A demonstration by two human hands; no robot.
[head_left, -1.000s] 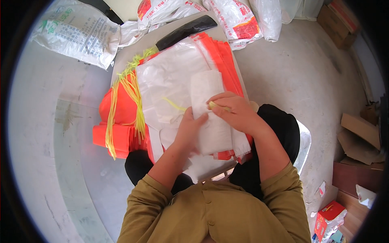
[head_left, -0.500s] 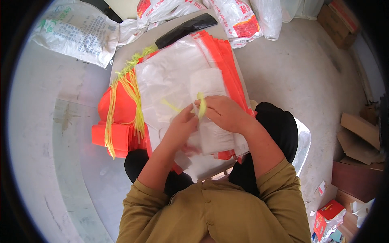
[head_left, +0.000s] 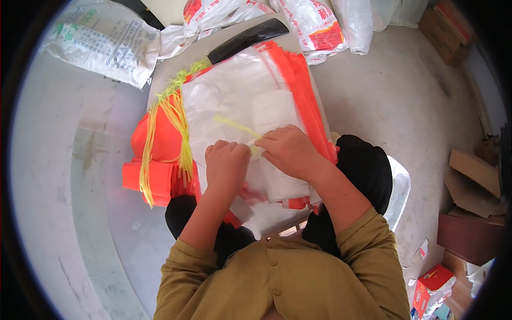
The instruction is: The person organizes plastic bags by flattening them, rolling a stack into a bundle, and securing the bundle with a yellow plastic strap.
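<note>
Where hands (head_left: 256, 154) meet: yellow drawstring (head_left: 237, 127).

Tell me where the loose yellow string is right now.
In the head view, the loose yellow string lies mid-frame on the clear plastic bag, running to the right hand, beside the left hand.

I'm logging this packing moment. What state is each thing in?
Left hand: fist closed, pressing on the white folded bag.
Right hand: fingers pinching the yellow string.
Yellow string: one end pinched, rest lying across the bag.
White folded bag: folded, lying on the stack.
Stack of clear bags: flat.
Bundle of yellow strings: loose, draped over the orange stack's edge.
</note>
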